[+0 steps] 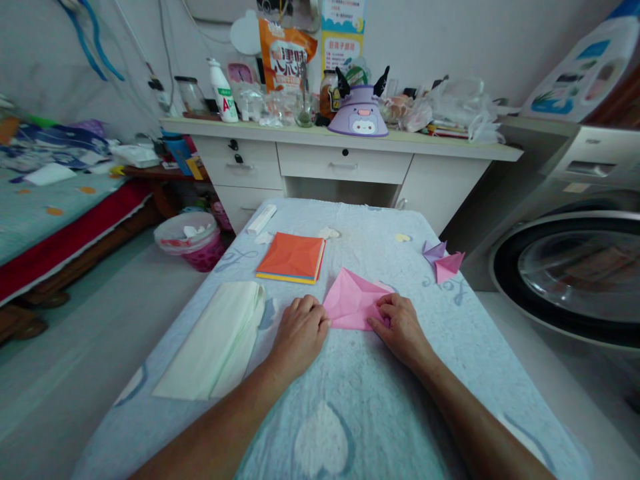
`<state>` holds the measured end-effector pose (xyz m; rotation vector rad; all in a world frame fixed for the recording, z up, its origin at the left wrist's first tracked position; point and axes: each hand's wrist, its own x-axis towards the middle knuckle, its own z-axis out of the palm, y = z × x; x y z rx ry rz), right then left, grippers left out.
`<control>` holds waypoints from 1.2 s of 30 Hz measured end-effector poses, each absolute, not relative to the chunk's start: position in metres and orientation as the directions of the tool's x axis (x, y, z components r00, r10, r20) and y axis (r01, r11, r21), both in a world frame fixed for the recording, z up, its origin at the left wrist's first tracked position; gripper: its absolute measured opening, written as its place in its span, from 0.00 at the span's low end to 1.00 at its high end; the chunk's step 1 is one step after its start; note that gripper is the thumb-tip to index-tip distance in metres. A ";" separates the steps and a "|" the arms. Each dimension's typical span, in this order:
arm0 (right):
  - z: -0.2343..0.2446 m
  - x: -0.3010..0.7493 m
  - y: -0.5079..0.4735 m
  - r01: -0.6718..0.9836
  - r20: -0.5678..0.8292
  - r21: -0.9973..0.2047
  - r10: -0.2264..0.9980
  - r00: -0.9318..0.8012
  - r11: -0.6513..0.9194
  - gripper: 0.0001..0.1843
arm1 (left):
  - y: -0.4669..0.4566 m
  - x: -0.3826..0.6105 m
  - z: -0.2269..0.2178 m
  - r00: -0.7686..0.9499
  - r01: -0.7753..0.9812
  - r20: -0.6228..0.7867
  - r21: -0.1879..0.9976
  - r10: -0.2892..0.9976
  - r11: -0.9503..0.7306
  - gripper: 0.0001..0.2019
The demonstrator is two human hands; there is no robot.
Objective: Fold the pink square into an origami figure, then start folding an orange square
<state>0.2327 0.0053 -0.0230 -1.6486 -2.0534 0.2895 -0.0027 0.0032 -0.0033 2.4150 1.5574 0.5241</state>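
A pink sheet of paper (350, 300), partly folded, lies on the light blue cloth (350, 400) that covers the table. My left hand (299, 333) rests knuckles-up at its left edge, fingers curled down onto the paper's corner. My right hand (400, 325) presses on the sheet's lower right part, fingers bent and pinching a fold. A stack of coloured square papers (293, 257) with an orange sheet on top lies just beyond my left hand.
Two folded paper figures, purple (434, 251) and pink (449, 266), sit at the right. A folded pale cloth (220, 340) lies at the left. A cluttered desk (345, 143) stands behind, a washing machine (575, 267) to the right, a pink bin (193, 239) and a bed (45, 213) to the left.
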 end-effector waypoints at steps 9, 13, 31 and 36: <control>-0.025 0.232 0.007 0.887 0.280 -0.406 0.954 -0.108 0.220 0.12 | 0.004 0.001 -0.009 0.341 0.873 0.193 0.299 0.920 -0.386 0.06; -0.025 0.233 0.008 0.892 0.284 -0.398 0.953 -0.105 0.216 0.12 | 0.004 0.002 -0.010 0.330 0.881 0.200 0.285 0.923 -0.377 0.05; -0.023 0.231 0.009 0.902 0.260 -0.399 0.964 -0.063 0.167 0.13 | 0.002 0.004 -0.010 0.322 0.907 0.185 0.223 0.929 -0.358 0.04; -0.023 0.230 0.009 0.908 0.281 -0.378 0.957 -0.074 0.181 0.13 | 0.002 0.005 -0.010 0.319 0.909 0.183 0.217 0.930 -0.355 0.04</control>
